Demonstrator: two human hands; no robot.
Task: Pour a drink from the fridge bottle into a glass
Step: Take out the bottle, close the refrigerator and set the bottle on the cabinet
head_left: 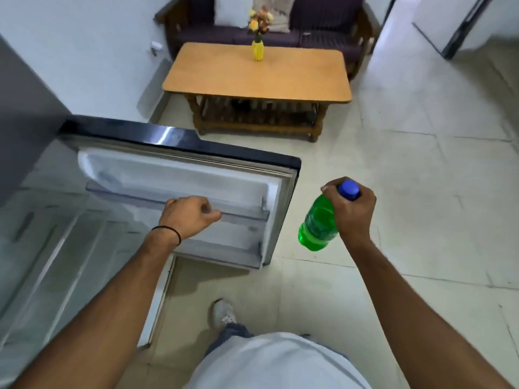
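Observation:
A green plastic bottle with a blue cap hangs over the floor to the right of the fridge door. My right hand grips it by the neck, just under the cap. The fridge door stands wide open, its white inner side facing me. My left hand is closed on the rail of the door's shelf. The open fridge body with its shelves is at the lower left. No glass is in view.
A wooden coffee table with a yellow vase of flowers stands ahead, in front of a dark sofa. Tiled floor spreads to the right. A doorway opens at the top right. My foot is below the door.

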